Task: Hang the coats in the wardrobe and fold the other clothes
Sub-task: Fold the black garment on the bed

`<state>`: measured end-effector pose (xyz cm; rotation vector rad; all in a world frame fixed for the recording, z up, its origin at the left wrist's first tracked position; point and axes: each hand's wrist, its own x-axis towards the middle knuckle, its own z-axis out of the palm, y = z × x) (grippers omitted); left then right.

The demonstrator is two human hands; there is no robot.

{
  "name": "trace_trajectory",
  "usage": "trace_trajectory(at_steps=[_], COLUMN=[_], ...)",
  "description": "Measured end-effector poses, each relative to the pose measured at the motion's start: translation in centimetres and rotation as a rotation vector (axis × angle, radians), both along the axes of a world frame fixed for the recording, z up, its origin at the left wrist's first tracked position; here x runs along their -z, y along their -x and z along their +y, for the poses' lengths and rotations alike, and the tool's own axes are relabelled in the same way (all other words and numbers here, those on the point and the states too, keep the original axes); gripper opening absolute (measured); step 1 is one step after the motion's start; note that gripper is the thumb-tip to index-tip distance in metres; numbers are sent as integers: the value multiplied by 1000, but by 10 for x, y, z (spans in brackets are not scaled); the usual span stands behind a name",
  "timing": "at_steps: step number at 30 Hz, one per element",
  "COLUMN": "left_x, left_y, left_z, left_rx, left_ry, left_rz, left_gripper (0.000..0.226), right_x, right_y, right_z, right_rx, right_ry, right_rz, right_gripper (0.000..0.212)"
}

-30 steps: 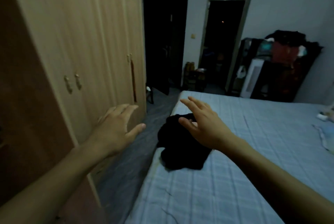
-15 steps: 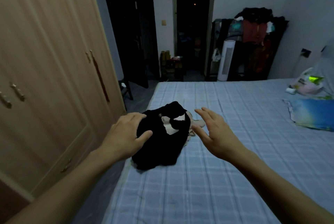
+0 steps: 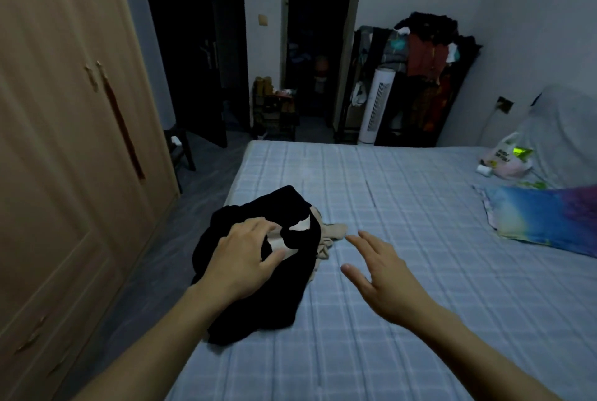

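A crumpled black garment (image 3: 274,290) with a white lining lies in a heap at the left edge of the bed (image 3: 403,320). A beige piece of clothing (image 3: 329,235) pokes out from under its right side. My left hand (image 3: 242,258) rests on top of the black heap, fingers curled into the cloth near the white patch. My right hand (image 3: 381,274) hovers open just right of the heap, fingers spread, above the checked sheet. The light wooden wardrobe (image 3: 64,158) stands at the left with its doors closed.
A colourful pillow (image 3: 542,223) and a plastic bag (image 3: 507,158) lie at the bed's right side. A rack piled with clothes (image 3: 426,71) and a white tower fan (image 3: 376,106) stand by the far wall. A narrow floor strip (image 3: 181,232) separates wardrobe and bed.
The view has turned from the wardrobe toward the bed. My left hand has come down onto the black heap and curled into it; my right hand has stayed open beside it.
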<state>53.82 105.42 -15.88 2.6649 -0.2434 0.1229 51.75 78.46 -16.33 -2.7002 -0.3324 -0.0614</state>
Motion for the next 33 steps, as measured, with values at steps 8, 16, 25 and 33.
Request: trace_trajectory(at_steps=[8, 16, 25, 33], left_x=[47, 81, 123, 184], left_y=[-85, -143, -208, -290], left_z=[69, 96, 114, 119], left_rx=[-50, -69, -74, -75], left_ry=[35, 66, 6, -15], left_rz=[70, 122, 227, 299], left_gripper=[63, 55, 48, 41], right_x=[37, 64, 114, 191], right_y=[-76, -143, -246, -344], right_z=[50, 64, 93, 118], right_rx=[-13, -13, -78, -96], right_ry=[2, -60, -118, -99], right_rz=[140, 151, 149, 175], right_gripper=[65, 63, 56, 53])
